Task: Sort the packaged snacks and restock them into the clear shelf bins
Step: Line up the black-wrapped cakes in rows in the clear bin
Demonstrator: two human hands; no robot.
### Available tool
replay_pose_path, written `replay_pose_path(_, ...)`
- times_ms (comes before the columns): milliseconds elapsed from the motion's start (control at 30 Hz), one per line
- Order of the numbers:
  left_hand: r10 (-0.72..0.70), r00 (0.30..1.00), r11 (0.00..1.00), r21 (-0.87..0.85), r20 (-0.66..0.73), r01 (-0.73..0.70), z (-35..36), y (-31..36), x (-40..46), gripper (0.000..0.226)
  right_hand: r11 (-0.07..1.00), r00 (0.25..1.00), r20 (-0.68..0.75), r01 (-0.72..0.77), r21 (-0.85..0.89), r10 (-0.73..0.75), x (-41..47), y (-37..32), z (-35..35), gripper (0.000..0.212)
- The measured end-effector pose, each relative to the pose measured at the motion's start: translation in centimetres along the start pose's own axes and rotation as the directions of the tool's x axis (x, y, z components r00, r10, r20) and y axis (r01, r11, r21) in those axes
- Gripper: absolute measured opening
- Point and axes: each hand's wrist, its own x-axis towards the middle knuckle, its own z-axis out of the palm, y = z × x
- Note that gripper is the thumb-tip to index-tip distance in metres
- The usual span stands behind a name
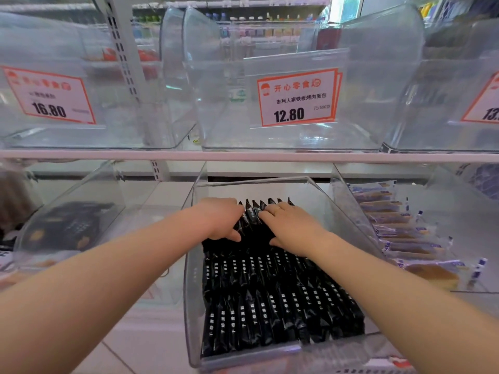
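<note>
Across the far half, an upper shelf rail [243, 156] carrying three clear bins, the middle upper bin [364, 76] fronted by an orange-edged price card [297, 97] reading 12.80, the left upper bin [113, 76] by a card [48, 95] reading 16.80.

Below and nearer, a centre bin [190, 292] of clear plastic, packed with black snack packets [270, 306] standing on edge in rows from near to far. To the right, a neighbouring bin [343, 195] holding blue-and-white wrapped cakes [399, 233] stacked on edge. To the left, another clear bin [67, 211] with dark packages inside, blurred.

Both forearms reaching into the centre bin. Left hand [222, 220] at the far row, fingers curled over the packet tops, gripping several. Right hand [291, 225] just beside it, fingers bent and pressed onto the same far row, thumb tucked against the packets, a ring [278, 211] on one finger.
</note>
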Motion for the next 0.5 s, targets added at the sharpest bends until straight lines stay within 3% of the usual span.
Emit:
replay_pose_path(133,-0.008,1.000,0.999,-0.033,-0.009,0.008,0.3,-0.2,0.3,0.068,0.994,0.995,-0.099,-0.031,-0.103,0.020,0.3,-0.2,0.2,0.049)
replay_pose_path(233,-0.053,0.996,0.996,-0.081,-0.067,0.048,0.4,-0.4,0.6,0.056,0.991,0.982,-0.164,-0.110,-0.079,0.096,0.4,0.0,0.0,0.040)
replay_pose_path(367,-0.070,0.993,0.997,-0.049,-0.096,0.065,0.6,-0.4,0.7,0.050,0.995,0.996,-0.035,-0.083,0.060,0.085,0.2,0.6,-0.7,0.068)
replay_pose_path(433,-0.057,0.997,0.998,-0.008,-0.046,0.056,0.7,-0.5,0.5,0.062,0.977,0.982,0.023,-0.190,0.098,0.189,-0.2,1.0,-1.1,0.079)
replay_pose_path(500,-0.058,0.998,0.998,0.005,-0.004,0.058,0.7,-0.7,0.2,0.074,0.937,0.943,0.055,-0.332,0.107,0.328,-0.7,1.6,-1.1,0.069)
